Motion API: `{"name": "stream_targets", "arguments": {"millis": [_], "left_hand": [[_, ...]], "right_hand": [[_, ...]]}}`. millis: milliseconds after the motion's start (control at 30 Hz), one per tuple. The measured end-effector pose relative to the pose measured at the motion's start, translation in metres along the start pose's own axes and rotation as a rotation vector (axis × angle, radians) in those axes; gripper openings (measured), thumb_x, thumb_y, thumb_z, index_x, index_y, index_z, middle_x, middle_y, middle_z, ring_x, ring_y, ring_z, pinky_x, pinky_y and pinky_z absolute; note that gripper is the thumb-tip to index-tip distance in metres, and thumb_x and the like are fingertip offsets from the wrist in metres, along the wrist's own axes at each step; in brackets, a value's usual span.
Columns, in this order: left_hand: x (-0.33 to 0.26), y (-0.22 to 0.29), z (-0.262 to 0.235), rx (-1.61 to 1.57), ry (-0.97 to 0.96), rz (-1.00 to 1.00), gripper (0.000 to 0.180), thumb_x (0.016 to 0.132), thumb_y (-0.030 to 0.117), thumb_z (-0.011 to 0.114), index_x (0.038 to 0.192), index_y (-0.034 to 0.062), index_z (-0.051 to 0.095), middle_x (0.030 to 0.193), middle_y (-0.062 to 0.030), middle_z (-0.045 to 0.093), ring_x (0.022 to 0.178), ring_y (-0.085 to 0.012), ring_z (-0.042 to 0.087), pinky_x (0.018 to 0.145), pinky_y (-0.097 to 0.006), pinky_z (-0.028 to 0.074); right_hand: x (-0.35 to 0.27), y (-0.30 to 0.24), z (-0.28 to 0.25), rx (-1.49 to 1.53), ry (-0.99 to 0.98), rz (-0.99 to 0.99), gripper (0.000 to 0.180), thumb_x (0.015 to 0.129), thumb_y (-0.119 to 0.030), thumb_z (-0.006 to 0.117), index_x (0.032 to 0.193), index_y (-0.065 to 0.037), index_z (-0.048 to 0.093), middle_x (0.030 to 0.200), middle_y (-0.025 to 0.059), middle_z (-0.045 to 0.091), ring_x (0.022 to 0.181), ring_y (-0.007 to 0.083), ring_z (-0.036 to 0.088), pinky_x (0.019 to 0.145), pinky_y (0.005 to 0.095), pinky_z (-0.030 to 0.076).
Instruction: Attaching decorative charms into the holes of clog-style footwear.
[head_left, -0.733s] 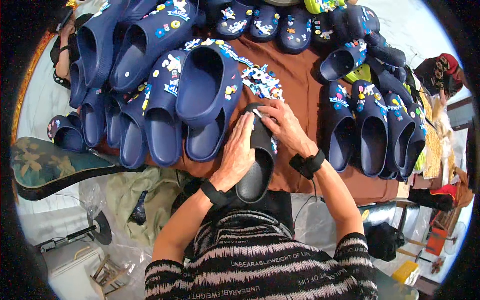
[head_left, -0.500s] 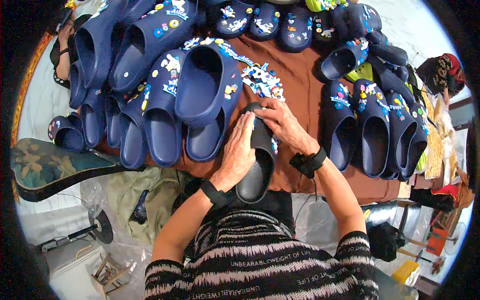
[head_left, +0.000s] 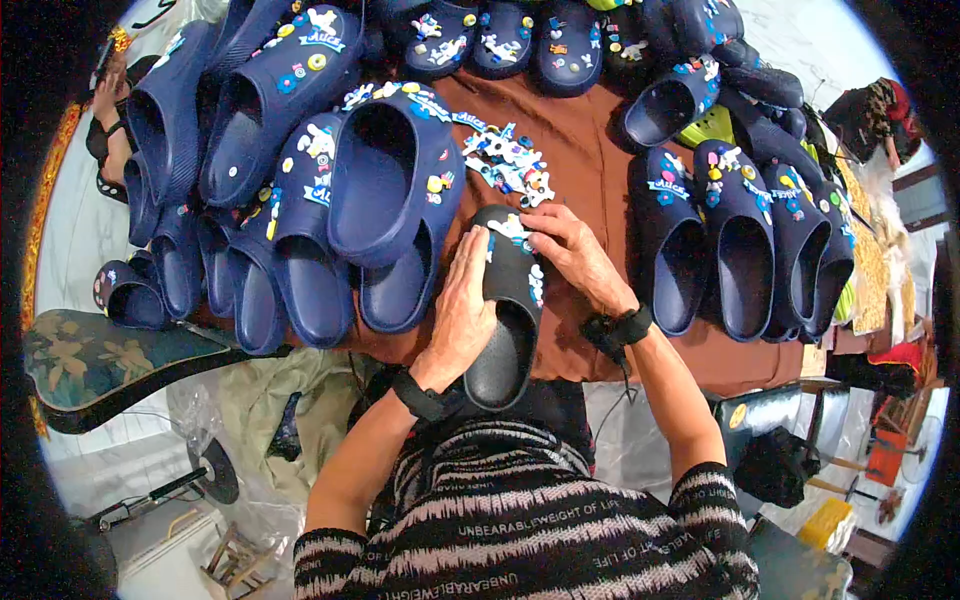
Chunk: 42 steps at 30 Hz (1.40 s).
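1 black clog [head_left: 505,320] at near-centre of the brown table [head_left: 590,180], toe pointing far. L hand [head_left: 462,310] lies flat along its left side, fingers straight & together, steadying it. R hand [head_left: 570,250] curls over the toe from the right, fingertips pinched on a small charm; can't tell which. Loose pile of charms [head_left: 508,165] just beyond toe, too many to count. Navy clogs: big overlapping heap left [head_left: 385,180], count unclear; 4 in a row right [head_left: 745,240]; several more along far edge.
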<state>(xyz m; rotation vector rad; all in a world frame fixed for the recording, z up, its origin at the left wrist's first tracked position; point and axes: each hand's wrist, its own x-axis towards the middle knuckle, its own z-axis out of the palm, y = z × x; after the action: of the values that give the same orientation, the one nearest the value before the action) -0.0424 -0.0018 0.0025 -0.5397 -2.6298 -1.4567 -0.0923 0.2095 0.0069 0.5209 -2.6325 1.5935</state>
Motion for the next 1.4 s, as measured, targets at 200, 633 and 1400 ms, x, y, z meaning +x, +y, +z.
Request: {"name": "stream_targets", "arguments": {"millis": [200, 633, 1400], "left_hand": [[0.003, 0.003, -0.003, 0.021, -0.059, -0.005, 0.086, 0.069, -0.016, 0.046, 0.153, -0.0018, 0.031, 0.158, -0.0237, 0.033, 0.149, -0.0358, 0.027, 0.124, -0.04, 0.021], [-0.017, -0.012, -0.017, -0.207, -0.044, -0.103, 0.094, 0.089, 0.012, 0.07, 0.159, -0.0007, 0.008, 0.164, -0.0231, 0.018, 0.152, -0.0321, 0.022, 0.122, -0.042, 0.021], [-0.013, 0.016, -0.017, 0.058, -0.191, 0.064, 0.076, 0.091, 0.017, 0.065, 0.154, -0.0021, 0.028, 0.162, -0.0275, 0.02, 0.151, -0.0396, 0.021, 0.123, -0.044, 0.018]], "right_hand": [[0.001, 0.021, 0.0, -0.159, -0.049, -0.119, 0.031, 0.093, -0.008, 0.063, 0.124, -0.006, 0.066, 0.122, 0.0155, 0.059, 0.117, 0.0329, 0.057, 0.101, 0.0385, 0.046], [-0.013, 0.02, -0.004, 0.049, 0.074, 0.029, 0.029, 0.096, -0.007, 0.055, 0.12, 0.003, 0.065, 0.117, 0.02, 0.068, 0.115, 0.0321, 0.063, 0.101, 0.0379, 0.047], [-0.12, -0.051, 0.03, -0.412, 0.052, 0.336, 0.059, 0.093, -0.02, 0.056, 0.143, 0.005, 0.039, 0.081, 0.0293, 0.066, 0.074, 0.0469, 0.065, 0.069, 0.0561, 0.05]]}}
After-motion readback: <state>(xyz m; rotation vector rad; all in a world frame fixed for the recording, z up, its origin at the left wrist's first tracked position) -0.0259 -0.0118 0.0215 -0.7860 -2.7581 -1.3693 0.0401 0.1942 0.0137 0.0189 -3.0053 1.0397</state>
